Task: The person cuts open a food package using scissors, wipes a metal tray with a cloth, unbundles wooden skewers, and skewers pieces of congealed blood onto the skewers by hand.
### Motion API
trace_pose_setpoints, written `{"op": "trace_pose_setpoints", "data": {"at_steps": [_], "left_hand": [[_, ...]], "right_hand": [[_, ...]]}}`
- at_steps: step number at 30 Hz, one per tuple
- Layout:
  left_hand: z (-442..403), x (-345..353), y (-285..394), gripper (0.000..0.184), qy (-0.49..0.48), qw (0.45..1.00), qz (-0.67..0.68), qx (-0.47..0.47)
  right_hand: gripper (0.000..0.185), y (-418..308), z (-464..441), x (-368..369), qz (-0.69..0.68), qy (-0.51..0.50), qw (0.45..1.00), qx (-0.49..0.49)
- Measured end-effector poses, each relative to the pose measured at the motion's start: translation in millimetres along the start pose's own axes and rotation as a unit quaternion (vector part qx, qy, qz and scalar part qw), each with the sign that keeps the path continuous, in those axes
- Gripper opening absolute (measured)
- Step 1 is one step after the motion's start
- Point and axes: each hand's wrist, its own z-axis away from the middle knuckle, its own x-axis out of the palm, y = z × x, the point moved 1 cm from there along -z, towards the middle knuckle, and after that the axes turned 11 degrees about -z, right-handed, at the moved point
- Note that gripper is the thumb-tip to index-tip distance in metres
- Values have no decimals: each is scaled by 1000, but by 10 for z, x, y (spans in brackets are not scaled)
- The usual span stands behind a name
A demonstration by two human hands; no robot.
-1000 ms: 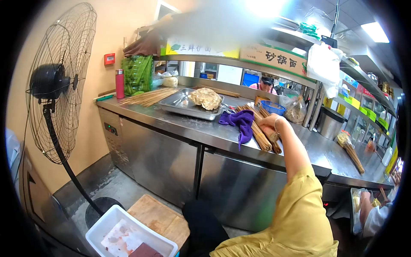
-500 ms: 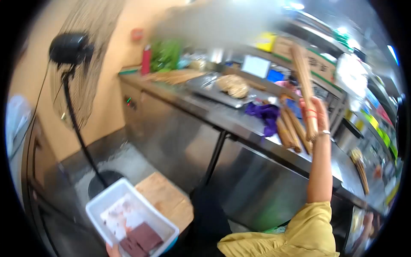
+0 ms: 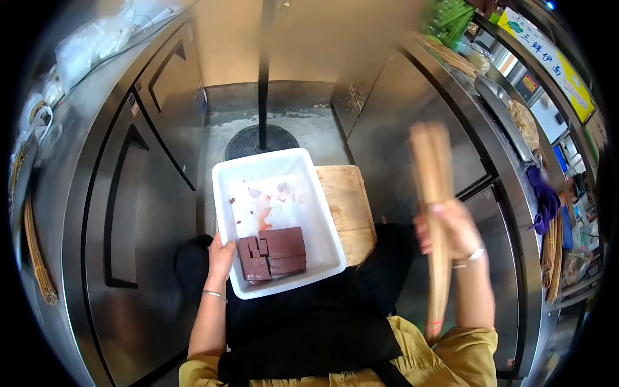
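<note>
My left hand [image 3: 221, 258] grips the left rim of a white plastic tub [image 3: 329, 222], thumb over the edge. Dark red-brown blocks [image 3: 282, 251], some cut into smaller pieces, lie at the tub's near end, and reddish stains mark its bottom. On the right, my right hand [image 3: 451, 229] is wrapped round a bundle of thin wooden sticks [image 3: 438, 277], held roughly upright. A red band ties the bundle near its lower end, and its upper end is blurred.
A wooden board [image 3: 345, 206] lies right of the tub. The fan's round base [image 3: 258, 138] stands beyond it. Steel cabinets flank both sides. On the right counter are a metal tray [image 3: 503, 116], a purple cloth [image 3: 545, 200] and more stick bundles [image 3: 552, 255].
The view has turned left and down. My right hand has lifted a stick bundle off the counter and brought it beside the tub. My left hand now shows clearly on the tub's rim.
</note>
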Motion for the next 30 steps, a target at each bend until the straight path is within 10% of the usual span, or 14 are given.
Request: {"op": "trace_pose_setpoints", "data": {"at_steps": [3,5,8,11,23,30], "left_hand": [[109,52,198,45,107,968,-199,112],[385,155,623,48,241,849,-408,233],[526,362,876,36,32,967,-190,165],[699,787,971,16,-193,979,70,-16],[833,1119,1133,18,-121,983,130,38],[744,915,893,15,-112,989,80,56]], "right_hand": [[35,951,-347,-21,-80,-131,973,175],[29,1359,-329,117,-106,-146,949,260],[26,1826,-352,175,-210,-235,879,357],[26,1957,-328,311,-208,-262,872,357],[45,1698,-400,301,-178,-349,883,259],[43,1175,-718,-335,-2,-163,971,175]]}}
